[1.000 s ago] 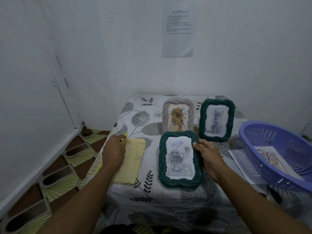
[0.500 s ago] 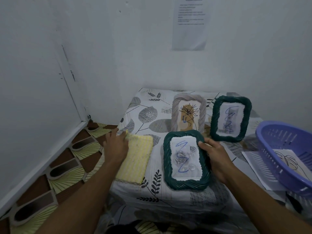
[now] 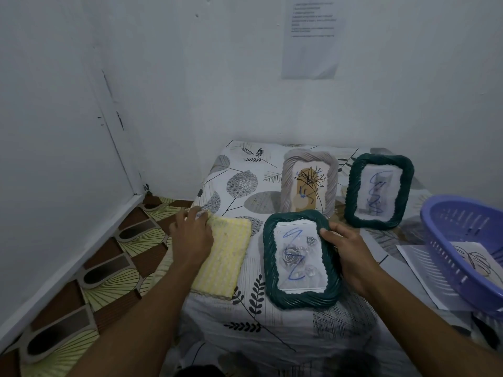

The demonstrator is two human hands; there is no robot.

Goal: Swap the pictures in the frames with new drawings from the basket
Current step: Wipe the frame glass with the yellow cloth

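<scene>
Green woven frame (image 3: 300,257), blue-scribbled rose picture (image 3: 298,257)

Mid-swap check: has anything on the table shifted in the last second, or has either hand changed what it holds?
Nothing has visibly moved; only the head camera's view shifted. The right hand still grips the right edge of the near green frame, and the left hand stays on the far left corner of the yellow cloth. The grey frame, far green frame and basket sit as before.
</scene>
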